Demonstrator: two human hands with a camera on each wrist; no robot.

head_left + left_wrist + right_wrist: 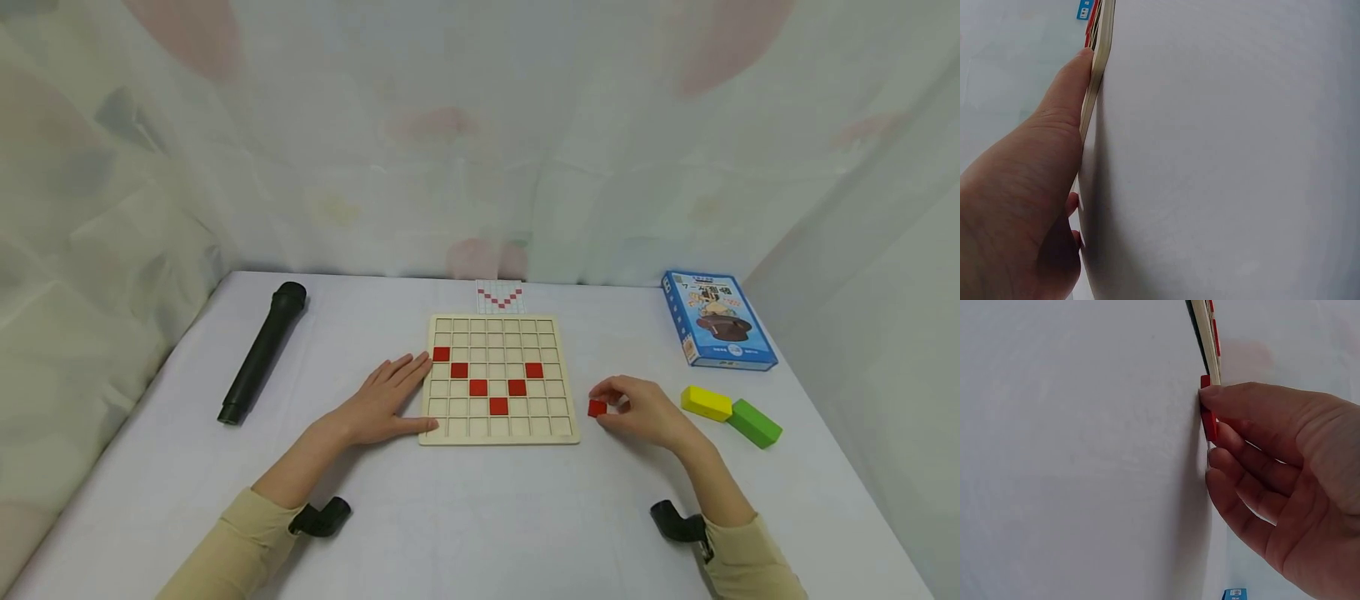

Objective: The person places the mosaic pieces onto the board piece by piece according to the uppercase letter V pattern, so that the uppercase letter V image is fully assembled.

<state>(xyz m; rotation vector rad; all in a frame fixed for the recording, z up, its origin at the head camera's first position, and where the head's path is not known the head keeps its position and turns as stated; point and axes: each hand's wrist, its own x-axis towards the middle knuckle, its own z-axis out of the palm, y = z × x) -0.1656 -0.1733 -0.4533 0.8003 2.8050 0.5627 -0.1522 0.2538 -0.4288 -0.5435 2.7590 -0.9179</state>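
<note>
A pale wooden grid board (457,430) lies in mid-table in the head view, with red tiles (498,407) set in several cells in a slanting V. My left hand (382,404) rests along its left edge, fingers spread and straight, the thumb on the lower left corner. In the left wrist view that thumb lies on the board's rim (1105,44). Right of the board, my right hand (637,408) pinches a small red tile (597,408) between thumb and fingers, low over the cloth. The right wrist view shows the tile (1210,425) edge-on beneath the thumb.
Behind the board is a small card (501,297) printed with a red V on a grid. A black microphone-shaped object (264,354) lies at left. At right are a blue picture box (718,321), a yellow block (706,403) and a green block (754,423) touching it.
</note>
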